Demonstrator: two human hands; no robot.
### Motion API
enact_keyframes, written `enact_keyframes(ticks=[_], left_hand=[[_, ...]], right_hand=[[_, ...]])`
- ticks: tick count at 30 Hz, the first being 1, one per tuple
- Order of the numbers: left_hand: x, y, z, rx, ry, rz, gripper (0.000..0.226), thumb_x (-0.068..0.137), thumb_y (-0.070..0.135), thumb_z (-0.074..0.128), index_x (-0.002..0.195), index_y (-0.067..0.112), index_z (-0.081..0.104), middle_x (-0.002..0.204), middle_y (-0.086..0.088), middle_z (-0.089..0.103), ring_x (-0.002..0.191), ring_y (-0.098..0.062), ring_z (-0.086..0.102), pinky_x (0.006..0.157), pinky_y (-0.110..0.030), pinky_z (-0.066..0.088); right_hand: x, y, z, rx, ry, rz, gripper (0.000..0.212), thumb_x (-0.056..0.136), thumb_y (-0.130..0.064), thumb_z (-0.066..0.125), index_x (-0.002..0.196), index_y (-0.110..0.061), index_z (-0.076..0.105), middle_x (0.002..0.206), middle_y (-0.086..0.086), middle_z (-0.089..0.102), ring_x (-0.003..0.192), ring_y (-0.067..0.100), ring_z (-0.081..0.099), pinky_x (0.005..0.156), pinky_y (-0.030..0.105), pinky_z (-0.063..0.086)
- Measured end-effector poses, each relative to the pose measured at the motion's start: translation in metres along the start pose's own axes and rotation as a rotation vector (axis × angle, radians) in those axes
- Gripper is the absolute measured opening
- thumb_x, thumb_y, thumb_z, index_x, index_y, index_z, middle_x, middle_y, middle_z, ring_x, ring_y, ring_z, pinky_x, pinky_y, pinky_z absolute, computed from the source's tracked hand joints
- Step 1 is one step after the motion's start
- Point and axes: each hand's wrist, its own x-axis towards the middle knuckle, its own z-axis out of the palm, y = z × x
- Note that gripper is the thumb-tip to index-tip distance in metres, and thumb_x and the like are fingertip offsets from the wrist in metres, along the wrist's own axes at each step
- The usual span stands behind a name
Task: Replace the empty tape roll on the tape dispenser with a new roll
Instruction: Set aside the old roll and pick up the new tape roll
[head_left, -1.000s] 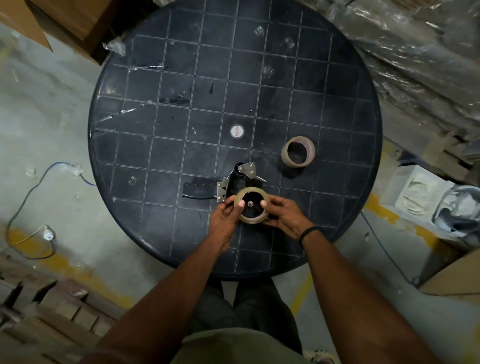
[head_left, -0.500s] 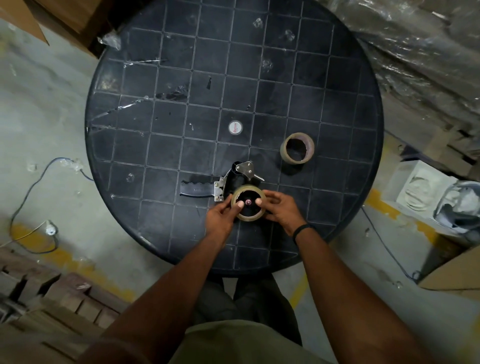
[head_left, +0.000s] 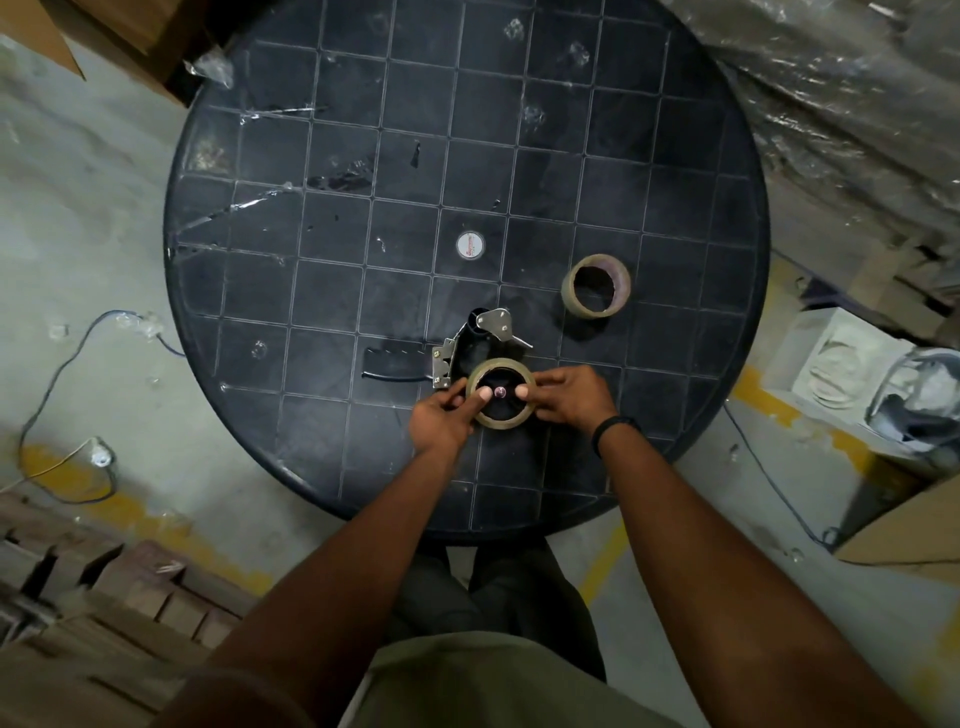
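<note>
**A:** Entry, reading left to right. What is at the left of the round dark table (head_left: 291, 291)?

**B:** I see the tape dispenser (head_left: 467, 345) lying flat, its black handle (head_left: 389, 364) pointing left. Just right of the handle, my left hand (head_left: 441, 418) pinches the left rim of a thin tape roll (head_left: 501, 392), thumb tip inside the ring.

**A:** And the roll itself?

**B:** It sits over the dispenser's hub, near the table edge closest to me. A small reddish centre pin (head_left: 500, 392) shows through the hole. I cannot tell whether the roll is fully seated.

**A:** Right side?

**B:** My right hand (head_left: 569, 397) grips the opposite rim, one fingertip inside the ring. A black band (head_left: 615, 427) is on that wrist. Further right and farther from me, a thicker tape roll (head_left: 596, 285) lies flat on the table, well apart from the dispenser.
</note>
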Motion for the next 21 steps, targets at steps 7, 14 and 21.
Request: enact_keyframes(ticks=[7, 14, 21], left_hand=[[-0.002, 0.022, -0.015, 0.516, -0.017, 0.062, 0.067, 0.052, 0.074, 0.084, 0.081, 0.014, 0.076, 0.071, -0.001, 0.077, 0.069, -0.017, 0.071, 0.076, -0.036, 0.062], [-0.027, 0.092, -0.046, 0.917, 0.024, 0.37, 0.041, 0.08, 0.058, 0.067, 0.064, 0.02, 0.068, 0.065, 0.0, 0.072, 0.072, -0.023, 0.072, 0.069, -0.032, 0.058], [0.01, 0.115, -0.03, 1.145, 0.135, 0.689, 0.059, 0.086, 0.068, 0.055, 0.116, 0.018, 0.067, 0.116, -0.009, 0.068, 0.109, -0.032, 0.065, 0.092, -0.045, 0.052]], right_hand=[[-0.015, -0.015, 0.012, -0.589, 0.256, -0.216, 0.053, 0.07, -0.056, 0.082, 0.102, -0.015, 0.075, 0.086, 0.002, 0.075, 0.085, 0.022, 0.072, 0.076, 0.037, 0.06], [-0.04, -0.054, 0.077, -0.86, 0.578, -0.445, 0.04, 0.089, -0.051, 0.063, 0.105, -0.017, 0.075, 0.109, 0.01, 0.067, 0.102, 0.03, 0.064, 0.08, 0.038, 0.053], [-0.029, -0.061, 0.104, -1.007, 0.521, -0.355, 0.028, 0.095, -0.04, 0.059, 0.104, -0.016, 0.071, 0.119, 0.011, 0.06, 0.088, 0.03, 0.071, 0.066, 0.033, 0.046]])
